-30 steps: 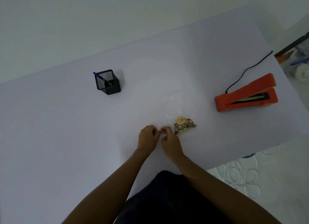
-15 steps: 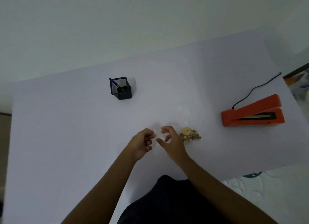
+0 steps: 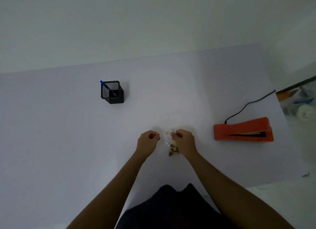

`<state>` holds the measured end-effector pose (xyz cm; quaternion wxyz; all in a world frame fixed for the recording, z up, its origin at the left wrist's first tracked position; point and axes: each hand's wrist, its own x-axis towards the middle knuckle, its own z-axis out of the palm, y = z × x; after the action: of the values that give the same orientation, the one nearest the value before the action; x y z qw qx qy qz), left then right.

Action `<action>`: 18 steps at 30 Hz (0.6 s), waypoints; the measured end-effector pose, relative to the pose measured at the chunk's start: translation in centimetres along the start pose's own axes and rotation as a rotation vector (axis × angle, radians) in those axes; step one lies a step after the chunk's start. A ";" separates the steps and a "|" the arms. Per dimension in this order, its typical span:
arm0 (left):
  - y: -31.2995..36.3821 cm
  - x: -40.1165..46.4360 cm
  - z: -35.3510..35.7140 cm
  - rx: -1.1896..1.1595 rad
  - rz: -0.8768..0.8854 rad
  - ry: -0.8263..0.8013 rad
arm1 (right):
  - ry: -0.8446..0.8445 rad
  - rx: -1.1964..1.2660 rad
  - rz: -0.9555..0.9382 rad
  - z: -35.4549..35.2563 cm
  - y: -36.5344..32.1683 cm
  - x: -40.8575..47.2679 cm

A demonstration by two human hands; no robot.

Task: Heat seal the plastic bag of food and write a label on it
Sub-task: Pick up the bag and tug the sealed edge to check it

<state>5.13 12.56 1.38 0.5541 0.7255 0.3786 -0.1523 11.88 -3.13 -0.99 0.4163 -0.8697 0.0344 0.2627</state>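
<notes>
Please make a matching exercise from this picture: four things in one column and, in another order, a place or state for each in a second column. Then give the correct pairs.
Things:
1. blue pen
2. orange heat sealer
3. plastic bag of food
4. black cable

Places or states:
A. held up between the left hand and the right hand
B. standing in the black mesh holder
C. runs from the sealer to the table's right edge
D. on the table at the right, untouched

Pairs: 1-B, 2-D, 3-A, 4-C
</notes>
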 end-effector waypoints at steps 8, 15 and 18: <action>-0.4 2.9 3.9 0.229 0.092 0.060 | -0.049 -0.055 0.107 -0.3 1.6 3.6; -0.4 4.8 5.0 0.341 0.066 0.086 | -0.051 -0.143 0.050 0.0 1.9 4.2; -0.1 5.4 5.0 0.371 0.066 0.089 | -0.034 -0.158 0.050 -0.1 1.8 4.2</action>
<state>9.60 10.02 -3.83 0.3986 0.8332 0.3440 -0.1689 15.06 -3.69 -4.30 0.3402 -0.8941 0.0282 0.2899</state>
